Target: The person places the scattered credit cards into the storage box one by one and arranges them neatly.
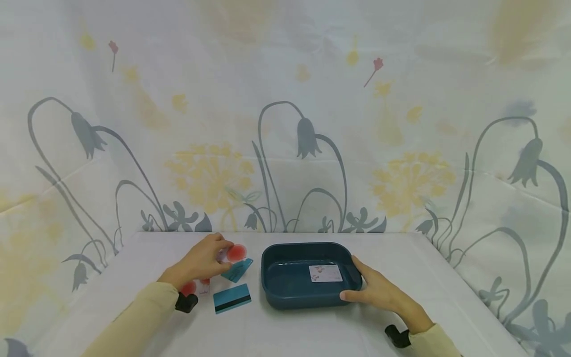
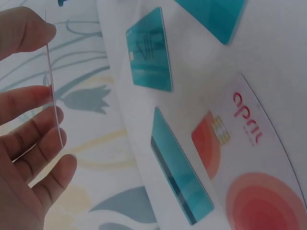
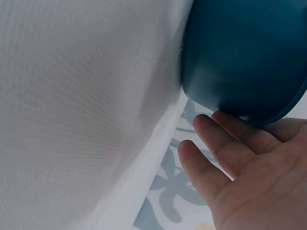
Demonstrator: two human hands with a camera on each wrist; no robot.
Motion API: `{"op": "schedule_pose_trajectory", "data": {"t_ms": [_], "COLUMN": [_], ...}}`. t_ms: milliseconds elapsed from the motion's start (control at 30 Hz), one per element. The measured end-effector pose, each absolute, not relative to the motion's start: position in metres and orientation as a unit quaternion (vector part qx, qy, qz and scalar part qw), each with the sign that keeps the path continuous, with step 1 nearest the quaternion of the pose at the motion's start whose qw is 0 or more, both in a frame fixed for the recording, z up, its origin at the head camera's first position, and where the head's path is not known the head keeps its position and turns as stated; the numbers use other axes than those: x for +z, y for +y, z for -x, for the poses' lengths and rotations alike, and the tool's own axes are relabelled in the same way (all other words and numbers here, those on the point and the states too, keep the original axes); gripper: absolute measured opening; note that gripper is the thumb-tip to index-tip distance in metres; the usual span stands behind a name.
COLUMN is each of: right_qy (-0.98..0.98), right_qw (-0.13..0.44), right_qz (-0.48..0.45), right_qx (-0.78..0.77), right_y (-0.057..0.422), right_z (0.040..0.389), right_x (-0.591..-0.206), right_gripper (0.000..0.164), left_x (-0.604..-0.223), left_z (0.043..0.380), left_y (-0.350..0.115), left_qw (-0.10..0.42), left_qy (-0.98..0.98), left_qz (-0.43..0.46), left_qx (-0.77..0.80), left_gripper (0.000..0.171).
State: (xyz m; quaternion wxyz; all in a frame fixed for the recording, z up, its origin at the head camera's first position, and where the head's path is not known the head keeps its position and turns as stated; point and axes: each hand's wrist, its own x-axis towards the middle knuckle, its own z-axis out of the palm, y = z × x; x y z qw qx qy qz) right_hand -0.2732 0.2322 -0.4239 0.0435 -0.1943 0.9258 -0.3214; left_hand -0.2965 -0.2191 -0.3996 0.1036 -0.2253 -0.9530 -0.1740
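My left hand point(image 1: 207, 257) pinches a white card with red circles point(image 1: 236, 253), raised over the table. Its thin edge point(image 2: 53, 91) shows between thumb and fingers in the left wrist view. Beneath lie a teal card point(image 1: 238, 270), a striped teal card point(image 1: 232, 298) and a white "april" card point(image 2: 254, 143) with a chip. Another striped teal card point(image 2: 182, 167) appears in the left wrist view, covered by my hand in the head view. My right hand point(image 1: 376, 290) grips the right end of a dark teal box point(image 1: 308, 301), thumb at its near wall and fingers along the right side.
Inside the box lies one white card point(image 1: 325, 273) with a small print. Everything stands on a white-covered table point(image 1: 290, 332). A hanging cloth point(image 1: 285, 74) with flower prints rises behind the table's far edge.
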Motion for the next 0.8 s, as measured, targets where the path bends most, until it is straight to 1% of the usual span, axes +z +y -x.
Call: {"op": "schedule_pose_trajectory", "data": {"t_ms": [167, 400, 633, 733, 800], "right_qy": [0.927, 0.928, 0.927, 0.927, 0.927], "right_qw": [0.042, 0.044, 0.043, 0.042, 0.041], "right_qz": [0.196, 0.188, 0.190, 0.191, 0.193], "right_qx": [-0.318, -0.317, -0.320, -0.319, -0.319], "right_y": [0.232, 0.233, 0.233, 0.233, 0.233], "right_z": [0.274, 0.273, 0.274, 0.275, 0.275], "right_x": [-0.425, -0.424, -0.425, -0.426, -0.426], "right_gripper": [0.106, 0.106, 0.106, 0.107, 0.106], "left_x": [-0.396, -0.390, -0.386, -0.384, -0.383], "left_z": [0.298, 0.301, 0.302, 0.303, 0.304], "left_y": [-0.211, -0.201, -0.188, -0.182, -0.178], "left_qw": [0.117, 0.154, 0.123, 0.127, 0.139], "left_qy": [-0.948, -0.937, -0.941, -0.938, -0.932], "left_qz": [0.241, 0.271, 0.258, 0.269, 0.286], "left_qx": [-0.171, -0.158, -0.182, -0.180, -0.175], "left_gripper": [0.045, 0.043, 0.045, 0.045, 0.045]}}
